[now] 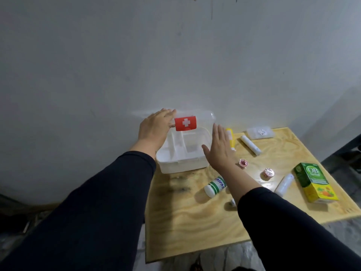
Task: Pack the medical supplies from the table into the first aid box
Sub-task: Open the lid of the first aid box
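A white first aid box [181, 163] stands at the table's far left corner. Its clear lid [203, 118], with a red cross label [185, 123], is raised. My left hand [154, 128] grips the lid's left edge beside the label. My right hand [220, 147] hovers open with flat fingers just right of the box, holding nothing. Scattered on the table lie a yellow tube [230, 138], a white roll [250, 144], two small tape rolls [243, 163] [268, 173], a green-striped white bottle [214, 186], a wrapped bandage [284, 184] and a green and yellow carton [312, 181].
The wooden table [195, 222] stands against a grey wall. A clear plastic packet [259, 132] lies at the far edge. A small white item [232, 202] peeks out beside my right sleeve. The floor drops away left of the box.
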### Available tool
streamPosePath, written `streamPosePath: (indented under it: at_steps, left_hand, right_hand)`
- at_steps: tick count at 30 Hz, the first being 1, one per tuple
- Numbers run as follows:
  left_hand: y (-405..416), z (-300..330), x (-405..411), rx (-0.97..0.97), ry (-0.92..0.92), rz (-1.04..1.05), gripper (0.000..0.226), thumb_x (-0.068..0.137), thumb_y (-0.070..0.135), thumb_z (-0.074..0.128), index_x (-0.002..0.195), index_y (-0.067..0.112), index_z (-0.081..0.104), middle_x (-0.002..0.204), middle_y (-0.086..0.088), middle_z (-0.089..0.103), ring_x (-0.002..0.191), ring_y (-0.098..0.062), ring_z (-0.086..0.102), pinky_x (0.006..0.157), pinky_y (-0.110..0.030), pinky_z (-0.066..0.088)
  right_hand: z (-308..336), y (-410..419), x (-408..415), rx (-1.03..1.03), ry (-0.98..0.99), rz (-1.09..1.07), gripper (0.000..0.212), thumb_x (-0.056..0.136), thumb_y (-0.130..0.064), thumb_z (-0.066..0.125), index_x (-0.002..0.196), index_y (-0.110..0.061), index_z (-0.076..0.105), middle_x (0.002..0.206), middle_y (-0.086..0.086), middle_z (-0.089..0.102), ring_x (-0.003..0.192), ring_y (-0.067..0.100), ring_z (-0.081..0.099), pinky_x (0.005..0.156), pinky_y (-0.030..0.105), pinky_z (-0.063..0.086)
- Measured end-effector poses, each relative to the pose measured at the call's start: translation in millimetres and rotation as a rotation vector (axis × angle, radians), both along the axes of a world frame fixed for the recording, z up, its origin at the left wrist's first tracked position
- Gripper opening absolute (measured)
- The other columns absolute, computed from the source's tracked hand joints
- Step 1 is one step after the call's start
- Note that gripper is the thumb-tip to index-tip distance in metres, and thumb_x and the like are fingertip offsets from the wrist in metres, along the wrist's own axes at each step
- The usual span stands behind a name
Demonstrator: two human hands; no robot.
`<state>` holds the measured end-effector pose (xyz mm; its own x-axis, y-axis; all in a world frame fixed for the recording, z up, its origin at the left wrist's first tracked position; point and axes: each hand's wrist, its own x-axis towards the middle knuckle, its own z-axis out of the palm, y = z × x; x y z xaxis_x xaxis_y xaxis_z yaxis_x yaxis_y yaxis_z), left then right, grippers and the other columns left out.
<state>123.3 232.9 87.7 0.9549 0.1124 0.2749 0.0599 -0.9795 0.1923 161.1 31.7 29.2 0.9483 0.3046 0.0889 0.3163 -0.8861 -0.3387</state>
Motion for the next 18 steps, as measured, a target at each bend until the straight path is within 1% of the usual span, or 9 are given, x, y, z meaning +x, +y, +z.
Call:
streamPosePath:
  at_steps: [2,4,6,9,11,13,14,17,18]
  left_hand:
    - [3.7,3.3,6.2,-0.008,0.000,0.002,0.045,0.103,0.021,0.038,0.148,0.020,0.036,0.153,0.002,0.040,0.144,-0.017,0.032,0.109,-0.034,0.035]
    - [6.9,4.8,13.2,-0.022,-0.001,0.011,0.044,0.104,0.020,0.035,0.148,0.020,0.037,0.154,0.002,0.038,0.145,-0.015,0.029,0.112,-0.034,0.031]
    - [9.8,6.3,20.6,-0.019,-0.011,0.031,0.044,0.104,0.017,0.037,0.148,0.020,0.036,0.154,0.002,0.038,0.145,-0.015,0.029,0.112,-0.034,0.031]
    - [12.3,10.8,30.2,-0.006,-0.027,0.076,0.044,0.102,0.016,0.043,0.146,0.018,0.039,0.151,0.000,0.044,0.141,-0.018,0.037,0.106,-0.036,0.038]
    - [12.3,15.7,34.5,-0.041,-0.027,0.105,0.040,0.099,0.017,0.048,0.139,0.017,0.048,0.144,-0.001,0.052,0.131,-0.023,0.049,0.098,-0.037,0.045]
    - [11.8,19.0,38.5,-0.053,-0.037,0.124,0.033,0.096,0.011,0.050,0.128,0.015,0.057,0.134,-0.002,0.058,0.119,-0.026,0.057,0.089,-0.037,0.049]
    - [11.9,20.3,40.2,-0.048,-0.040,0.128,0.034,0.095,0.008,0.049,0.127,0.014,0.057,0.133,-0.002,0.059,0.118,-0.026,0.058,0.088,-0.037,0.050]
    - [12.7,23.6,42.9,-0.041,-0.022,0.128,0.045,0.094,0.001,0.042,0.137,0.013,0.051,0.142,-0.002,0.053,0.126,-0.025,0.053,0.096,-0.036,0.046]
    - [12.4,24.0,42.6,-0.033,-0.019,0.125,0.047,0.093,-0.001,0.042,0.137,0.013,0.049,0.143,-0.003,0.052,0.126,-0.025,0.053,0.096,-0.036,0.046]
  right_hand:
    - [-6.5,8.1,2.4,0.056,0.133,-0.028,0.078,0.096,-0.030,0.046,0.149,-0.005,-0.006,0.160,0.015,-0.003,0.149,0.028,-0.002,0.121,0.038,0.005]
    - [-12.3,15.0,4.1,0.087,0.235,-0.044,0.076,0.096,-0.030,0.047,0.149,-0.005,-0.002,0.160,0.014,-0.005,0.148,0.029,0.004,0.120,0.038,0.013]
    - [-17.8,17.6,3.8,0.084,0.283,-0.043,0.074,0.096,-0.031,0.047,0.150,-0.004,0.002,0.161,0.012,-0.004,0.147,0.029,0.011,0.117,0.038,0.020]
    - [-23.0,14.7,3.5,0.102,0.260,-0.053,0.072,0.096,-0.030,0.047,0.149,-0.005,0.006,0.161,0.007,0.000,0.145,0.027,0.020,0.113,0.037,0.029]
    - [-25.5,11.0,3.1,0.113,0.247,-0.062,0.073,0.095,-0.030,0.050,0.149,-0.006,0.008,0.162,0.006,0.002,0.144,0.026,0.023,0.111,0.037,0.033]
    - [-27.4,8.2,1.7,0.120,0.244,-0.064,0.074,0.094,-0.031,0.051,0.149,-0.007,0.008,0.162,0.005,0.002,0.145,0.025,0.022,0.111,0.036,0.033]
    - [-27.8,7.6,0.9,0.119,0.241,-0.065,0.074,0.094,-0.031,0.051,0.150,-0.007,0.008,0.162,0.005,0.002,0.145,0.024,0.022,0.111,0.036,0.034]
    - [-28.5,7.4,-0.2,0.117,0.239,-0.074,0.075,0.094,-0.034,0.051,0.150,-0.008,0.009,0.162,0.005,0.003,0.145,0.025,0.023,0.111,0.037,0.034]
    - [-27.5,7.2,-0.6,0.121,0.242,-0.068,0.075,0.094,-0.034,0.052,0.150,-0.009,0.009,0.161,0.006,0.003,0.145,0.025,0.022,0.112,0.038,0.033]
